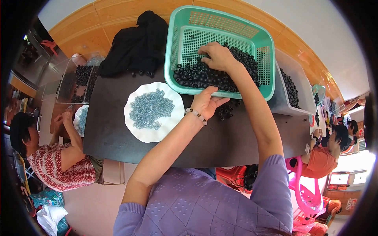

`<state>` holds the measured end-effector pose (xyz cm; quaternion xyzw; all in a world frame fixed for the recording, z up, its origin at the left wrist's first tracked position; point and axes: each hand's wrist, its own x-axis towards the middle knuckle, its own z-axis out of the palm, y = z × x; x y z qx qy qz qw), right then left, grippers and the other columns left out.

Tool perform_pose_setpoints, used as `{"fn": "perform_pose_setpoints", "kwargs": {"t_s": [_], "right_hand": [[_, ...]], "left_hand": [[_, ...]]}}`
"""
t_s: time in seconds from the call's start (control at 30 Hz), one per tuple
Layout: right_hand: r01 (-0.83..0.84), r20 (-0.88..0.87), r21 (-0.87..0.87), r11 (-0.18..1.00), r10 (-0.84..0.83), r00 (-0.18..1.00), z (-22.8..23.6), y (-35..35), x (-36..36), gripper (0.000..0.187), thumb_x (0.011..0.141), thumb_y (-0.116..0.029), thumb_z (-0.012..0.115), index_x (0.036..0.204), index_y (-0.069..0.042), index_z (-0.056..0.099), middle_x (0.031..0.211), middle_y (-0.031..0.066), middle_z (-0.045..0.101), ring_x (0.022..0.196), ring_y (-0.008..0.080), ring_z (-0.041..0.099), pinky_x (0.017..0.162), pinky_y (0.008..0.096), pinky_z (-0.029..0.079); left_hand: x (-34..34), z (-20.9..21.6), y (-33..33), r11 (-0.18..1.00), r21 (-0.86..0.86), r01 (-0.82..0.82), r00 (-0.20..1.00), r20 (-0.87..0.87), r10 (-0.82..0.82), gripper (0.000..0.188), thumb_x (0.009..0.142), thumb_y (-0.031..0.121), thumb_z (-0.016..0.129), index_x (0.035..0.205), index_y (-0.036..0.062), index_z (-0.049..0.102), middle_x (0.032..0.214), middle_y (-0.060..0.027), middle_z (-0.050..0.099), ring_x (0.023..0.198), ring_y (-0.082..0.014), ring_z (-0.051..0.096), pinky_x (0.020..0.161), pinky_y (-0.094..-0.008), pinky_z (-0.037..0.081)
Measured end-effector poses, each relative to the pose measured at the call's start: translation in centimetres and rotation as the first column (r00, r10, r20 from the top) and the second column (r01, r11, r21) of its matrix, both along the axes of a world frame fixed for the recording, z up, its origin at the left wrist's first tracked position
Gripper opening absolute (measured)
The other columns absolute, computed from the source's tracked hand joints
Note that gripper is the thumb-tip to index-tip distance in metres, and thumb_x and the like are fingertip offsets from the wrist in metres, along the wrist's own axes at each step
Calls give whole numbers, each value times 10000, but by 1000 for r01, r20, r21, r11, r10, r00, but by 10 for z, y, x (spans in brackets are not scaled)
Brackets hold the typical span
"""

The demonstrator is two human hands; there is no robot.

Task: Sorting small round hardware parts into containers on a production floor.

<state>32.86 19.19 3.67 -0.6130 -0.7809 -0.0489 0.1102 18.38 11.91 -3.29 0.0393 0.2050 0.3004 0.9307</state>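
Right hand (215, 56): palm down, fingers curled into the heap of small black rings (197, 75) inside the tilted teal basket (263, 53); whether it grips any cannot be told. Left hand (205, 103): thumb hooked over the basket's near rim, holding it; beaded bracelet (196, 115) at wrist. Adjacent on dark surface (118, 137): white plate (157, 135) of pale blue-grey pieces (151, 108), loose black rings (226, 112), black cloth (138, 43), clear bin (305, 98).

The basket (220, 23) is smooth teal plastic with perforated walls; the small rings (197, 76) inside look matt black, rubber-like. The plate (151, 133) seems white foam, the table (197, 141) a dark matt board, the cloth (136, 47) black fabric
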Motion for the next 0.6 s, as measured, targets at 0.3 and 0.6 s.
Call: {"fn": "perform_pose_setpoints", "kwargs": {"t_s": [0.3,0.6], "right_hand": [[88,-337,159,983,-30,941,5,54,6,211,777,-153,649,923,-5,618,834,143,645,785,307,617,709,385,488],[207,-303,109,972,-166,939,-7,81,-11,192,776,-188,670,893,-42,626,867,159,650,846,339,617,735,430,488]], "left_hand": [[1,1,-2,1000,6,-4,1000,-13,5,93,832,-27,549,900,-22,486,950,-153,565,951,-334,599,899,-561,487],[-2,8,-2,999,31,28,1000,-10,-27,89,852,-3,527,929,-42,508,1023,-206,595,987,-344,599,903,-510,502]]}}
